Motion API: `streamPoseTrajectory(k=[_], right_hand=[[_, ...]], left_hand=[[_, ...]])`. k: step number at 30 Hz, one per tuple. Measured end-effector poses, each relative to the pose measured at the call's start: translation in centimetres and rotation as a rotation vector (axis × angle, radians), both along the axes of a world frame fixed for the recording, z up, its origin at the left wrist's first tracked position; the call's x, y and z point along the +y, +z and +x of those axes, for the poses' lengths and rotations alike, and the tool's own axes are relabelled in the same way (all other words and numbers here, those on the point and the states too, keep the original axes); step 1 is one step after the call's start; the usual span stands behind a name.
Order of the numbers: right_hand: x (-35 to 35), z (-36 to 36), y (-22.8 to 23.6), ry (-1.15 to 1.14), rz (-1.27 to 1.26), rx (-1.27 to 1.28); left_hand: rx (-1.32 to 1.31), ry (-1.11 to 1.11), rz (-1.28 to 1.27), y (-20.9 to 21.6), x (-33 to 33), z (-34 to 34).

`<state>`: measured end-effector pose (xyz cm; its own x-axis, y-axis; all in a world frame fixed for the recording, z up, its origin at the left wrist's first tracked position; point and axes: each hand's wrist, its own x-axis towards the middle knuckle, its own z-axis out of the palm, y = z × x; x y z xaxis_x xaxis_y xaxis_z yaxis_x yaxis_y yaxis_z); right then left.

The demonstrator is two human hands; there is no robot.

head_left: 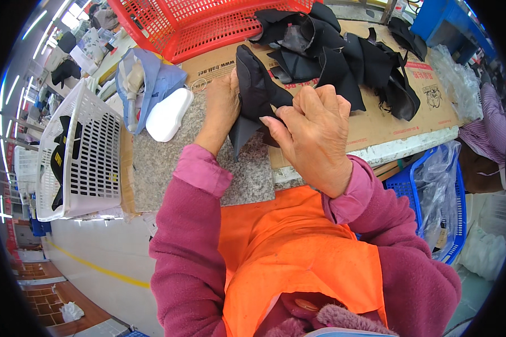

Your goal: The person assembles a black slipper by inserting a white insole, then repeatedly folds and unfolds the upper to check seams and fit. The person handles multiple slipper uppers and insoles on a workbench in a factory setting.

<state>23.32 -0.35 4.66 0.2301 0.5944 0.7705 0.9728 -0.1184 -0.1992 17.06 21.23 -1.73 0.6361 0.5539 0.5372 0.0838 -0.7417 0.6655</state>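
A black fabric shoe upper (252, 81) is between my two hands, raised over a speckled stone slab (168, 174) and the cardboard. My left hand (222, 104) grips its left side, the fingers mostly hidden behind it. On the other side, my right hand (316, 126) is closed, its curled fingers and thumb pinching the lower right edge. A loose flap of the upper hangs toward the slab. Left of my left hand lies a white sole-shaped piece (170, 115). Beyond my right hand is a heap of black fabric pieces (343, 62).
A red plastic basket (208, 42) stands at the back. On the left are a white basket (93, 163) with black pieces in it and a blue bag (160, 78) holding a bottle. Cardboard (427, 112) covers the table; a blue crate (461, 219) with plastic film sits lower right.
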Motion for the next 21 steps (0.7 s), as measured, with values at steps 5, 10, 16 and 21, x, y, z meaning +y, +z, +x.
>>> streamPoseTrajectory(k=[5, 10, 16, 21], right_hand=[[0.7, -0.3, -0.4, -0.001, -0.012, 0.036], [1.3, -0.3, -0.1, 0.063, 0.018, -0.006], [1.9, 1.0, 0.6, 0.167, 0.047, -0.008], [1.5, 1.0, 0.4, 0.192, 0.053, 0.016]], left_hand=[[0.027, 0.036, -0.024, -0.1, -0.4, 0.1], [-0.057, 0.113, 0.217, 0.0, -1.1, 0.2], [-0.099, -0.028, -0.111, 0.5, -0.3, 1.1], [0.205, 0.124, 0.317, -0.6, -1.6, 0.5]])
